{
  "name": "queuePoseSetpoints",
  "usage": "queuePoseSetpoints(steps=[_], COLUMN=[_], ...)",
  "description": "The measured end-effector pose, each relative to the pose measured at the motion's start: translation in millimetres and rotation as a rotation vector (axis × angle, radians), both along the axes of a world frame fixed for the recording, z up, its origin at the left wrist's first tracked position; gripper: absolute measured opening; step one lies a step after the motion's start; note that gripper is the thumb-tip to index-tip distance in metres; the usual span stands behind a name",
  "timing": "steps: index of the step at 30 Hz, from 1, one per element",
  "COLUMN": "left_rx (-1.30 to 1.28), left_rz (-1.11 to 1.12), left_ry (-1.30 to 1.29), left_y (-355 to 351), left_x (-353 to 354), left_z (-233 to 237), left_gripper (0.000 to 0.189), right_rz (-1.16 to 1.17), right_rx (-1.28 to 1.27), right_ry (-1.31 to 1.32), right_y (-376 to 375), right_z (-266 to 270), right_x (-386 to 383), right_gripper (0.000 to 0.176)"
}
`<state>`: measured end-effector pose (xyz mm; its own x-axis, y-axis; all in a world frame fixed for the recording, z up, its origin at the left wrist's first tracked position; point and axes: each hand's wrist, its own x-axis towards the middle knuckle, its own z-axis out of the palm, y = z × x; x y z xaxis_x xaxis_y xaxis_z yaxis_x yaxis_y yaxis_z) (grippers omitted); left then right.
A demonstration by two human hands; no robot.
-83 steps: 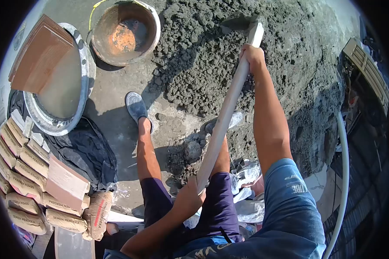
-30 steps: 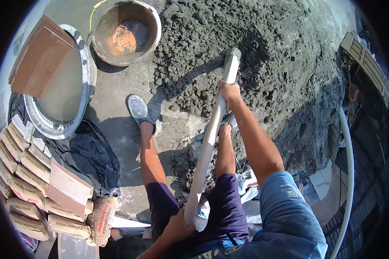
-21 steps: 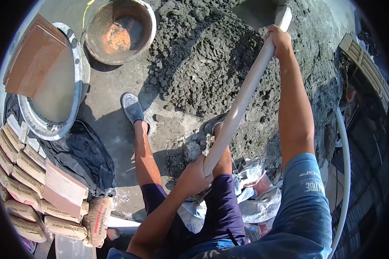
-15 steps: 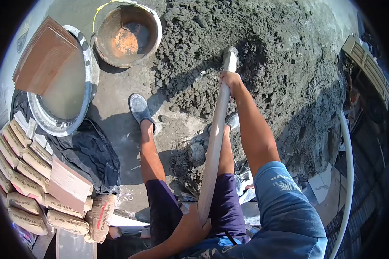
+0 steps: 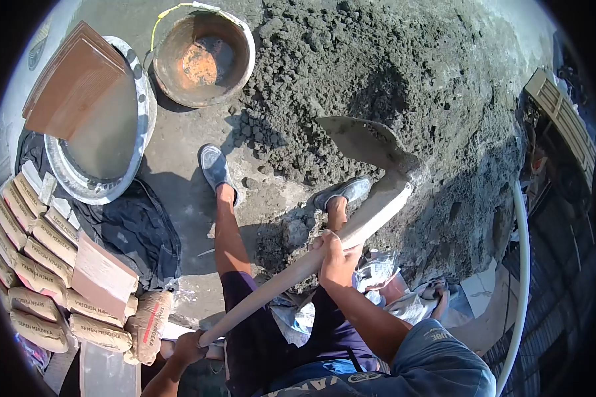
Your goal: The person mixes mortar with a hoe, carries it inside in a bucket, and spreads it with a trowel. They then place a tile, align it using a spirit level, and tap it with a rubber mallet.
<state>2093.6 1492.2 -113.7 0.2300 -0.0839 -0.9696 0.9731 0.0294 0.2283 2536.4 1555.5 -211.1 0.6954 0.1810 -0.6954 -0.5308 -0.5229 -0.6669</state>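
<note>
A long-handled hoe (image 5: 278, 288) slants across my legs, its broad metal blade (image 5: 361, 140) raised at the upper right in front of the heap of wet grey mortar (image 5: 318, 59). Low on the left, my left hand (image 5: 191, 349) is closed around the butt end of the handle. My right hand (image 5: 338, 259) grips the shaft farther up, below the hoe's head. Grey mortar coats the blade and the head. My two shoes (image 5: 213, 165) stand on the concrete at the near edge of the heap.
A mortar-stained bucket (image 5: 244, 69) stands left of the heap. Beside it, a round tub (image 5: 146, 99) holds cloudy water and brown tiles (image 5: 79, 79). Stacked cement bags (image 5: 99, 332) and a dark cloth (image 5: 136, 231) lie at left. A pale hose (image 5: 522, 264) curves along the right.
The hoe's head has come up out of the mortar and back toward me. Both hands have moved lower and leftward with the handle, which now lies more slanted.
</note>
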Motion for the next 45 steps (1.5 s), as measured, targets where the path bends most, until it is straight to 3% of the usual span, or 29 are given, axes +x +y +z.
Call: queuePoseSetpoints(steps=[2, 4, 5, 8, 9, 12, 16, 18, 21, 25, 28, 32, 35, 37, 38, 39, 41, 44, 45], left_rx=[-0.102, -0.287, -0.447, -0.717, -0.736, -0.623, -0.705, -0.67, -0.624, -0.542, -0.585, -0.325, -0.341, -0.338, -0.359, -0.347, -0.461, -0.497, -0.491], left_rz=[0.045, 0.19, 0.273, 0.496, 0.547, 0.714, 0.744, 0.825, 0.732, 0.776, 0.681, 0.629, 0.544, 0.519, 0.559, 0.582, 0.567, 0.583, 0.525], left_ry=[-0.062, 0.274, 0.313, 0.148, 0.141, -0.051, -0.072, -0.154, -0.197, -0.247, -0.272, -0.454, -0.398, -0.271, -0.21, -0.207, -0.112, -0.097, -0.141], left_y=[6, 26, 64, 92, 97, 74, 63, 58, 47, 51, 58, 60, 94, 93, 98, 96, 104, 92, 118], left_x=[42, 160, 235, 363, 389, 422, 428, 422, 413, 400, 393, 374, 378, 375, 375, 371, 362, 339, 342], left_z=[46, 53, 45, 57, 57, 54, 47, 47, 42, 30, -5, -86, -101, -80, -49, -18, 25, 45, 55], left_gripper=[0.057, 0.072, 0.077, 0.087, 0.085, 0.072, 0.076, 0.079, 0.081, 0.083, 0.08, 0.066, 0.066, 0.067, 0.068, 0.061, 0.065, 0.072, 0.081], right_rz=[-0.054, 0.07, 0.046, 0.292, 0.404, 0.473, 0.541, 0.481, 0.504, 0.532, 0.516, 0.469, 0.402, 0.471, 0.543, 0.481, 0.496, 0.427, 0.348], right_rx=[0.03, -0.126, -0.188, -0.298, -0.405, -0.384, -0.427, -0.406, -0.405, -0.383, -0.315, -0.207, -0.16, -0.227, -0.377, -0.34, -0.437, -0.438, -0.423], right_ry=[0.253, 0.462, 0.532, 0.73, 0.686, 0.644, 0.651, 0.635, 0.61, 0.503, 0.374, -0.014, -0.06, 0.004, 0.112, 0.231, 0.401, 0.568, 0.628], right_y=[0, -4, 4, 49, 61, 82, 90, 89, 98, 120, 137, 186, 205, 190, 175, 153, 97, 71, 65], right_z=[-45, -149, -202, -237, -239, -244, -238, -241, -243, -228, -218, -159, -152, -191, -215, -230, -262, -242, -241], right_x=[22, 63, 88, 177, 195, 221, 228, 226, 230, 238, 281, 332, 351, 336, 317, 278, 214, 183, 184], right_gripper=[0.014, 0.011, 0.009, 0.014, 0.015, 0.014, 0.013, 0.013, 0.013, 0.015, 0.016, 0.015, 0.016, 0.017, 0.013, 0.013, 0.014, 0.015, 0.016])
